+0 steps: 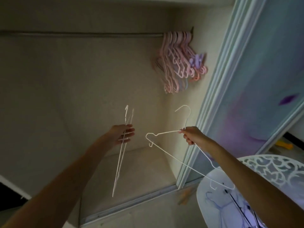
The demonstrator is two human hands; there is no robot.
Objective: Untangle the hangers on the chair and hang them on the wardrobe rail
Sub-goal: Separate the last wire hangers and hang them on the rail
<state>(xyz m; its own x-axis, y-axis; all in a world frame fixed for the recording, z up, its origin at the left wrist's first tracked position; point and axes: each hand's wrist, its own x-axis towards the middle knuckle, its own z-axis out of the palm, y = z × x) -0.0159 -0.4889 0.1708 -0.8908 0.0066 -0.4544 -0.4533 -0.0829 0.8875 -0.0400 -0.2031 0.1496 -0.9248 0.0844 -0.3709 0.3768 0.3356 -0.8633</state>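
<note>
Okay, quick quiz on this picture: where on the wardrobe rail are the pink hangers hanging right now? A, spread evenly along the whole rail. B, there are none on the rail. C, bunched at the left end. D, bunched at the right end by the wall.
D: the pink hangers hang packed together at the right end of the wardrobe rail, next to the side wall, and the rest of the rail is bare.

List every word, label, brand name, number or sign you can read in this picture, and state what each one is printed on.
None: no readable text shows anywhere.
The wardrobe door carries only blurred purple and blue patterning, no letters.
The hangers on the rail, the white wire hangers in the left hand and right hand, and the chair show no labels.
</note>
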